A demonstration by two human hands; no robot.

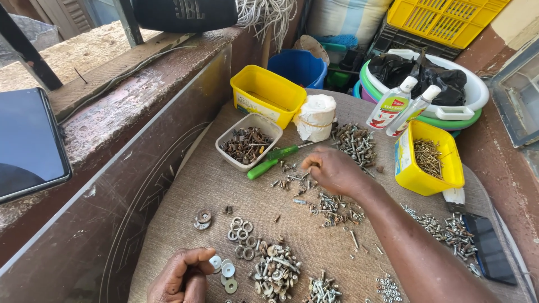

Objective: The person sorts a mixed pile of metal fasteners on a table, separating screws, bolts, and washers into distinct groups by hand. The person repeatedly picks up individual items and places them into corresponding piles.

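My right hand (332,170) reaches over a cloth-covered round seat (191,196), fingers pinched together above a scatter of small screws and bolts (292,180); whether it grips one I cannot tell. My left hand (181,276) rests at the near edge, thumb and fingers curled beside flat silver washers (225,270). Ring washers (241,233) and a heap of nuts and bolts (275,269) lie just right of it. A green-handled screwdriver (272,160) lies ahead of my right hand.
A clear tub of rusty bolts (247,143), an empty yellow tub (266,92), a white cloth roll (315,115), a yellow box of screws (429,157), two small bottles (401,106), a phone (489,247), stacked basins (449,106) and a tablet (28,140) on the left ledge.
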